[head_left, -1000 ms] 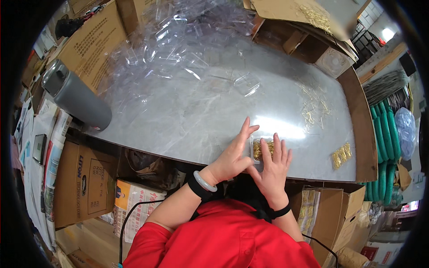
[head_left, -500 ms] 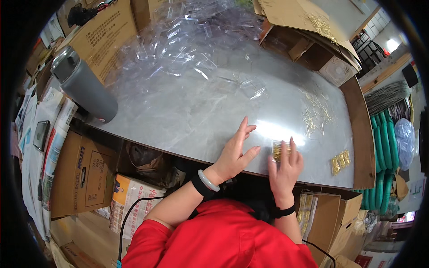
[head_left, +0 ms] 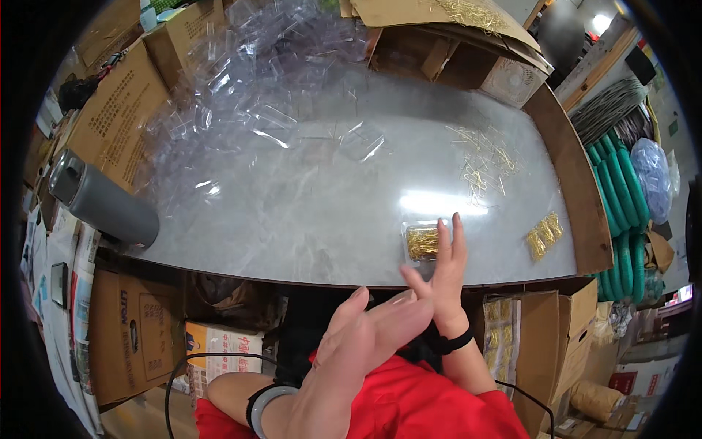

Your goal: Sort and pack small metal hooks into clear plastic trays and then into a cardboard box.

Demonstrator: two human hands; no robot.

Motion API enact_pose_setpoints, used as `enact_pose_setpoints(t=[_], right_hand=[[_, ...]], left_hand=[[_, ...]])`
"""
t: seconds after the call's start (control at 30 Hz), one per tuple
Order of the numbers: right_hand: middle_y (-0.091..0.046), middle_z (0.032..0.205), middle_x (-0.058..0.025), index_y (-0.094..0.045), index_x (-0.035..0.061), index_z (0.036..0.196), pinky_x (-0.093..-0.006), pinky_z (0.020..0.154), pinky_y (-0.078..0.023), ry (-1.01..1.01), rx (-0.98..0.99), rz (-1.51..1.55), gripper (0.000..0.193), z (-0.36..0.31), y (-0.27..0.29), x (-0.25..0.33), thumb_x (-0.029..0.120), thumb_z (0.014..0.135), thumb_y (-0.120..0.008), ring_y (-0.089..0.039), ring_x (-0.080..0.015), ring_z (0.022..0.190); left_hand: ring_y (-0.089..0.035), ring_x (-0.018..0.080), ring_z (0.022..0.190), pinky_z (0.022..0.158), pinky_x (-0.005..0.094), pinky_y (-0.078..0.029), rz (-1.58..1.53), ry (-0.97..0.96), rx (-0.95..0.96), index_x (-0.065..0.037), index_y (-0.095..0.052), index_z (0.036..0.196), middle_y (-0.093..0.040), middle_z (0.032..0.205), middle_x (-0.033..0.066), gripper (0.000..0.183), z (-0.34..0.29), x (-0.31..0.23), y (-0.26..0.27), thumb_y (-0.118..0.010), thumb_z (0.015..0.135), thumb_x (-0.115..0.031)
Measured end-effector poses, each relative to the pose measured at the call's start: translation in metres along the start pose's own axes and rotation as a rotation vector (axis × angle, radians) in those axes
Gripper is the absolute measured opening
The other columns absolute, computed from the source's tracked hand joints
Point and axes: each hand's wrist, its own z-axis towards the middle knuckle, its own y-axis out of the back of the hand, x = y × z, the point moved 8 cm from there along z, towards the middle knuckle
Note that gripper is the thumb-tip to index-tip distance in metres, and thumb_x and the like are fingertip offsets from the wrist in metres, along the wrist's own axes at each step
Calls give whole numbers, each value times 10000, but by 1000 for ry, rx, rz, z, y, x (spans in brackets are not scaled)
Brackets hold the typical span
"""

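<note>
Right hand flat, fingers on filled clear pin box; left hand open, empty. Loose gold pins unpacked; empty clear boxes piled.

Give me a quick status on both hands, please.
Right hand flat on clear box of gold pins. Left hand open, lifted, empty. Loose pins beyond.

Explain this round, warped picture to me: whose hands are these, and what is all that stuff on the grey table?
It comes from a wide fisheye camera worn on a person's head, looking down, so straight edges bend. The left hand is lifted off the table, open and empty. The right hand lies with its fingers on a small clear box of gold pins near the edge of the grey table. Further off are loose gold pins, a small gold bundle, a heap of empty clear boxes and a grey bottle lying on its side.
</note>
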Motion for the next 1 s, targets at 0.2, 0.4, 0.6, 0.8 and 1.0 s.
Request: enact_pose_setpoints(t=[0.2,0.4,0.6,0.8,1.0], right_hand=[[-323,1555,-285,-381,5,1498,-502,1100,-353,-170,-34,48,764,2,-8,-12,241,859,-728,-432,-454,1325],[-365,1535,-270,-403,1,1486,-501,1102,-349,-199,-36,56,718,1,-5,-23,169,844,-678,-433,-446,1314],[-378,1541,-266,-379,38,1522,-474,1129,-331,-228,-48,151,744,2,-5,-31,141,844,-668,-435,-411,1347],[-336,1567,-266,-276,5,1555,-464,1158,-323,-297,-11,320,870,3,-3,-36,198,852,-750,-391,-412,1405],[-292,1597,-243,-193,-14,1572,-550,1203,-202,-307,7,268,942,-11,14,-46,336,895,-747,-226,-427,1501]], left_hand=[[-562,452,1281,1189,616,-194,-146,-27,70,70,-153,1571,-576,1333,339,1042,12,6,-16,-573,934,-640],[-433,404,1415,1165,647,-47,-216,95,226,-29,-122,1610,-371,1557,276,1029,4,20,-29,-408,936,-751],[-369,422,1453,1207,538,-213,-357,239,421,138,-98,1549,-420,1496,334,1238,1,27,-30,-789,811,-575],[-384,432,1440,1191,532,-261,25,-65,354,145,-286,1508,-436,1487,326,1056,5,8,-26,-827,810,-435],[-368,411,1442,1192,485,-287,483,55,394,82,-424,1450,-400,1526,259,587,28,148,-60,-625,934,-114]])
